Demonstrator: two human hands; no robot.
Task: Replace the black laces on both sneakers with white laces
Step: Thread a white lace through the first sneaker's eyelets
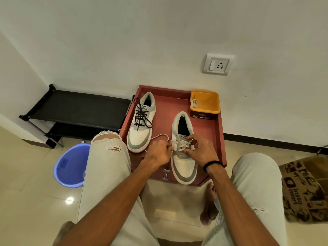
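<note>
Hands at the near sneaker (183,162) on a red tray (166,110), left hand (158,152) pinching the white lace (160,136), right hand (199,150) gripping the crossed lacing, black-laced sneaker (142,123) beside it, spare white lace (194,102) in a yellow tub (205,103).

White wall (159,32), glossy beige floor tiles (26,192), black rack (79,107).

Blue bucket (70,167), black rack (78,110)

Bare forearms, black wristband (212,165), ripped pale jeans (106,162)
</note>
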